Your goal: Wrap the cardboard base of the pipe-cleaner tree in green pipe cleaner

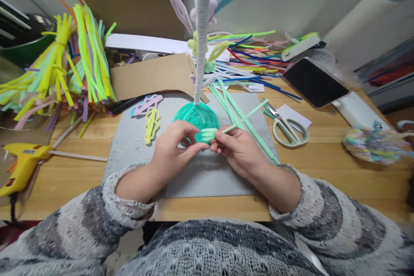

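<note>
Between my two hands is a mint-green pipe cleaner (209,133), bent into several close loops with one straight tail pointing up to the right. My left hand (181,140) pinches the looped end with thumb and index finger. The thumb and fingers of my right hand (235,145) close on the other end, where the tail leaves the loops. Just behind stands a white wrapped stem (201,47) on a round green coiled base (196,114), with pastel loop shapes along it. Loose mint-green pipe cleaners (242,123) lie behind my right hand on the grey mat (200,181).
Zigzag pipe-cleaner pieces (150,126) lie left on the mat. Scissors (289,131) and a phone (316,82) are to the right. A yellow glue gun (24,161) rests far left, below bundled pipe cleaners (58,64). More coloured pipe cleaners (249,56) are piled at the back.
</note>
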Motion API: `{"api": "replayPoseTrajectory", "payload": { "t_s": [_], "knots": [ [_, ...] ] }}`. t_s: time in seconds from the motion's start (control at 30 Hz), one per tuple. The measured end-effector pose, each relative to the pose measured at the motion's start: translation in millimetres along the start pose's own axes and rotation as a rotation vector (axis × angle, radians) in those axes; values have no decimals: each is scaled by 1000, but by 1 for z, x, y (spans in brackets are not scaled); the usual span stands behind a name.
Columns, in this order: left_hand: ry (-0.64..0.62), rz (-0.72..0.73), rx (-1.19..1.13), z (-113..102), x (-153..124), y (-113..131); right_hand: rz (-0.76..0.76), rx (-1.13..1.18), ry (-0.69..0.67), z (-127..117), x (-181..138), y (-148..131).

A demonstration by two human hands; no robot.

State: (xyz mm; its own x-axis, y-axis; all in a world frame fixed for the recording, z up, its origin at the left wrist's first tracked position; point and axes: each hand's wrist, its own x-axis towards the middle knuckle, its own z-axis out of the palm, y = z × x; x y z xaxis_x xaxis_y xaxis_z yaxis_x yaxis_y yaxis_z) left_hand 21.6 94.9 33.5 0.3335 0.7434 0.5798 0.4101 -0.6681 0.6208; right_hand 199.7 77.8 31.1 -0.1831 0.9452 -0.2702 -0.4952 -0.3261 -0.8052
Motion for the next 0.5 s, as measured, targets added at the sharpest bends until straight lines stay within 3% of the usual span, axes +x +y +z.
{"api": "replayPoseTrajectory", "payload": {
  "t_s": [0.33, 0.43, 0.5],
  "knots": [
    [-26, 90, 17, 0, 0, -3, 44, 28, -38, -1, 0, 1],
    [-48, 8, -36, -1, 0, -1, 24, 11, -39, -1, 1, 2],
    [-113, -142, -141, -1, 0, 1, -9, -9, -34, -2, 1, 2]
  ]
}}
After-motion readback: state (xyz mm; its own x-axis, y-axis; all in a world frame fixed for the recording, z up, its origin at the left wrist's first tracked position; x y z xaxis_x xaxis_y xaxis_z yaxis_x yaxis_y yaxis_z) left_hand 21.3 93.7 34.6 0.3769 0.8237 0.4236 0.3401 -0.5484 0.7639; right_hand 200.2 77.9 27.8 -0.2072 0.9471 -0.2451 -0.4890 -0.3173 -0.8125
